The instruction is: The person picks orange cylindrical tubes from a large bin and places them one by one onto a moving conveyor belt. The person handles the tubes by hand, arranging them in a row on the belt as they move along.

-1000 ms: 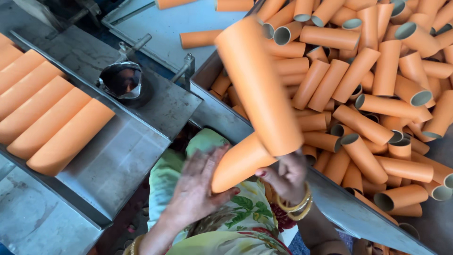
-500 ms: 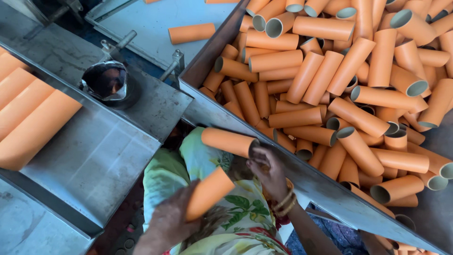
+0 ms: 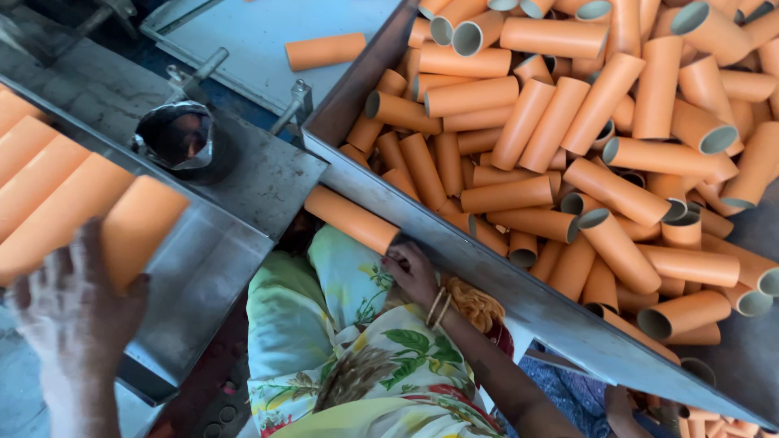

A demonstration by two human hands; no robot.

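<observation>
My left hand [image 3: 77,316] is at the lower left, its fingers wrapped over the near end of an orange cardboard tube [image 3: 142,231]. That tube lies at the right end of a row of orange tubes [image 3: 40,195] on a slanted metal tray [image 3: 219,268]. My right hand [image 3: 414,272], with bangles on the wrist, grips the end of a second orange tube [image 3: 353,219]. This one lies against the outside of the metal rim [image 3: 487,268] of a big bin. Below both hands is my floral garment [image 3: 349,349].
The bin at the right is heaped with several loose orange tubes [image 3: 584,138], some showing hollow ends. A shiny metal cup [image 3: 174,138] sits on the grey machine top. One lone tube [image 3: 324,50] lies on a pale blue sheet at the back.
My left hand has carried its tube from my lap leftward onto the row on the tray. My right hand has kept its tube by the bin's rim.
</observation>
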